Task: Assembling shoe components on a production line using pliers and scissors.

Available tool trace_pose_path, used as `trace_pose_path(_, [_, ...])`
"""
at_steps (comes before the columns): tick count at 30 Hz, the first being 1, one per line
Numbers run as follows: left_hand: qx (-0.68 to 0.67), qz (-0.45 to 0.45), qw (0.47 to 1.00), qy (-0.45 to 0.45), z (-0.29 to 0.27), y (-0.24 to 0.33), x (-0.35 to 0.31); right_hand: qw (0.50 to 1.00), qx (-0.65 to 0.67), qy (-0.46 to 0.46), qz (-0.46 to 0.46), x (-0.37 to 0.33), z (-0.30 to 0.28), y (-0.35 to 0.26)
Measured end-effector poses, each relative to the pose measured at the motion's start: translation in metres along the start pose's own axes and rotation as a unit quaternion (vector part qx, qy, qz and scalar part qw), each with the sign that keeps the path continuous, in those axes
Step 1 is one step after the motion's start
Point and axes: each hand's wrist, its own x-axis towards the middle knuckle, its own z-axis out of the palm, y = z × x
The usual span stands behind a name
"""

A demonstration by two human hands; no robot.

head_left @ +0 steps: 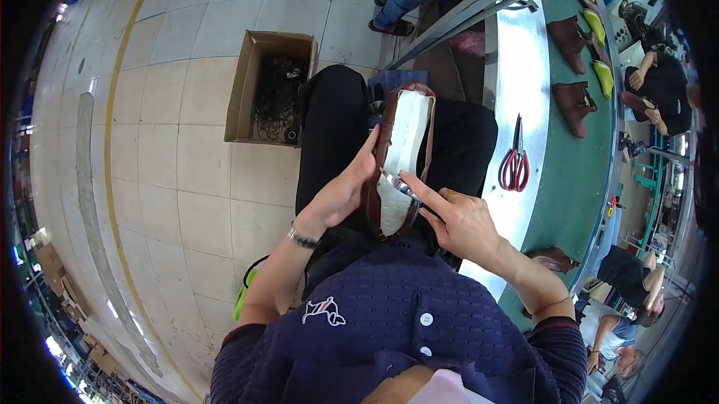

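A brown leather boot upper (382, 131) lies over my lap, its pale sole side (404, 142) facing up. My left hand (356, 179) is closed on its left edge, fingers against the leather. In my right hand (453, 217) is a small shiny metal hand tool (397, 181); its exact kind is unclear. The forefinger stretches along the tool, and its tip touches the pale sole near the middle. The thumb and other fingers curl around the tool's handle, which is mostly hidden.
To my right a metal ledge (517, 67) carries red-handled scissors (514, 164). Beyond it, a green conveyor (550, 209) bears brown boots (573, 104) and yellow-green shoe lasts (603, 78). A cardboard box (241, 89) with dark scraps stands left. Several people are nearby.
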Motion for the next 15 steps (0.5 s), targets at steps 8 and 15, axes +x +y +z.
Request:
trace_pose_path(8, [0.074, 0.038, 0.996, 0.026, 0.009, -0.004, 0.038, 0.998, 0.019, -0.040, -0.038, 0.008, -0.029, 0.012])
trace_pose_path(15, [0.124, 0.011, 0.992, 0.021, 0.000, -0.001, 0.034, 0.976, -0.030, 0.128, -0.174, 0.060, -0.089, -0.002])
